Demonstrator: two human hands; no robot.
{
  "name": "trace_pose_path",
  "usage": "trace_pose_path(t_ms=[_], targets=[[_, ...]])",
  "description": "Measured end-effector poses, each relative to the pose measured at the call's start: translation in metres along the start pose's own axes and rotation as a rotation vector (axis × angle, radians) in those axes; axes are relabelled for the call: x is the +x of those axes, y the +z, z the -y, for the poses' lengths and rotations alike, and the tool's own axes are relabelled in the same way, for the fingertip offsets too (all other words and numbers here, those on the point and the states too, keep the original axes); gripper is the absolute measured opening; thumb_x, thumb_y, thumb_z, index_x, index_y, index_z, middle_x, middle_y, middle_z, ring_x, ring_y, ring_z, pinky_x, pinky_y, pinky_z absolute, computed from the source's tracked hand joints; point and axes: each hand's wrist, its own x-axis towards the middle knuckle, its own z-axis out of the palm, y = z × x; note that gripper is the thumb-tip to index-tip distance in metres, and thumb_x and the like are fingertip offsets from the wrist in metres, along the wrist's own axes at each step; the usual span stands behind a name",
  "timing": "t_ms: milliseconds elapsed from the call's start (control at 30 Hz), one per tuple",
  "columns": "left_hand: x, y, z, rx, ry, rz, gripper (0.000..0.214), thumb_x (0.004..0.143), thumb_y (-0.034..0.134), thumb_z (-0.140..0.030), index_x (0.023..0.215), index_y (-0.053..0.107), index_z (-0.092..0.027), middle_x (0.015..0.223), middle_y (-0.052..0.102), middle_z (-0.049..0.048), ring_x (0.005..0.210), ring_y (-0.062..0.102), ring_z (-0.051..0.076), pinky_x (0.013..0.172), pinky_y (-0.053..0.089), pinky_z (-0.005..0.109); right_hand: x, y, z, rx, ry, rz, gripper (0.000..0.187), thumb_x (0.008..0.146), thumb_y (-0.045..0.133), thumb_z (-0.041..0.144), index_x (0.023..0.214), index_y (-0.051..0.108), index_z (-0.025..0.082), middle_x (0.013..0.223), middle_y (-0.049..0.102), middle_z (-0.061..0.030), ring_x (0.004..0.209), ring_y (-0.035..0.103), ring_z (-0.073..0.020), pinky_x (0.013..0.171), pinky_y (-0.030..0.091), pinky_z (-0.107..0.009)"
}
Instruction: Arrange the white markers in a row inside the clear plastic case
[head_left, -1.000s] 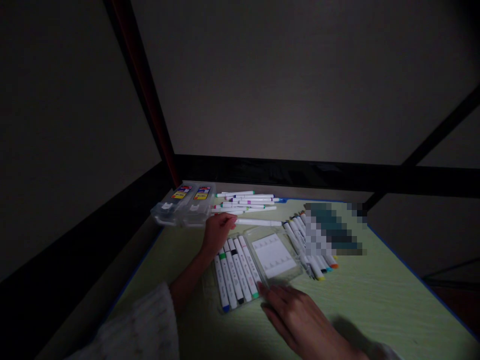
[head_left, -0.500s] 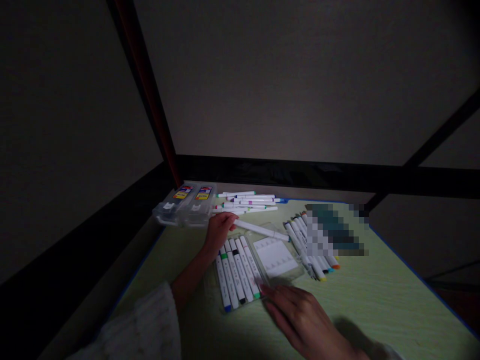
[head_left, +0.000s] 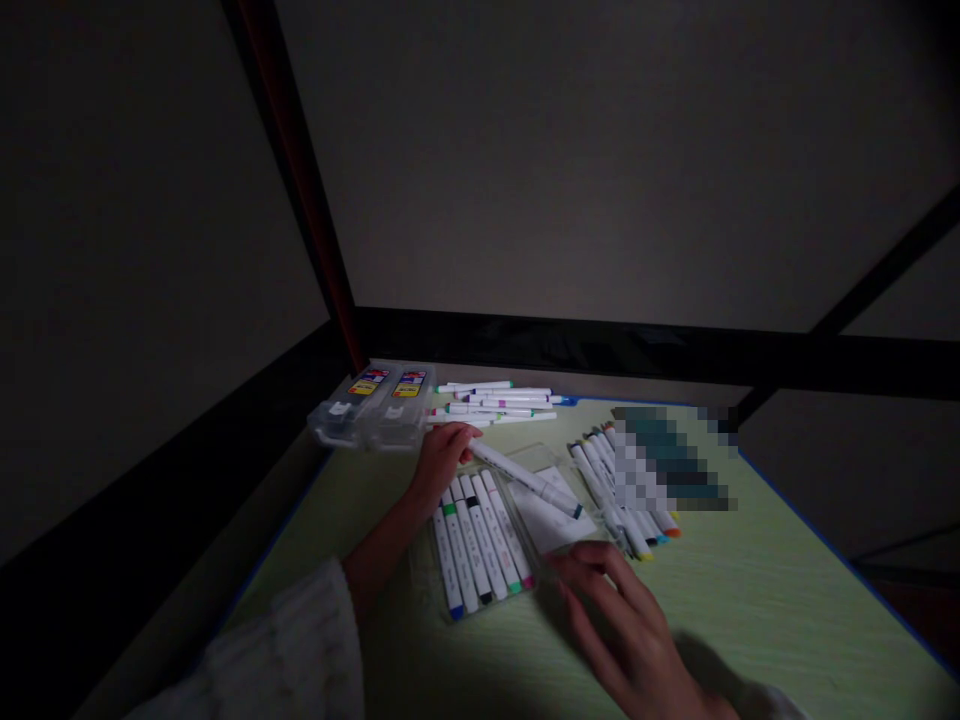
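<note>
My left hand (head_left: 437,462) pinches one end of a white marker (head_left: 529,481) that slants down and right over an open clear case (head_left: 551,528). Several white markers (head_left: 480,543) with coloured caps lie side by side in the case's left half, just below that hand. A white card lies in the right half. My right hand (head_left: 628,625) hovers at the case's near right corner, fingers spread and holding nothing.
Two shut clear marker cases (head_left: 375,413) sit at the far left. Loose markers (head_left: 499,401) lie piled behind my left hand, and a row of markers (head_left: 626,500) fans out at the right beside a blurred patch. The green mat (head_left: 772,590) ends in a blue edge.
My left hand has lifted a white marker from the far pile and swung its free end down toward the open case. My right hand has shifted right, off the case's near edge.
</note>
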Motion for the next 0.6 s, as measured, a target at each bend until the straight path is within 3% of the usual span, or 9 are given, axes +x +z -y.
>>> trace_pose_path(t_ms=[267,600], targets=[[-0.0031,0.0016,-0.0029,-0.034,-0.022,0.047,0.027,0.071,0.047,-0.033,0.070,0.062,-0.010,0.046,0.043,-0.0048,0.042,0.038,0.006,0.042,0.027,0.018,0.0004,-0.0010,0.0020,0.073,0.023,-0.084,0.032,0.083,0.041,0.011,0.113,0.045,0.022,0.097,0.043,-0.0087,0.087,0.052,-0.0179,0.070,0.048,-0.028],[-0.0032,0.0034,0.0032,-0.044,-0.061,0.136,0.029,0.072,0.046,-0.036,0.067,0.060,-0.011,0.045,0.039,-0.0056,0.040,0.036,0.004,0.040,0.025,0.017,-0.0037,0.0019,0.0015,0.082,0.020,-0.022,0.030,0.086,0.039,0.015,0.114,0.047,0.023,0.094,0.046,-0.0069,0.087,0.054,-0.0169,0.072,0.049,-0.025]])
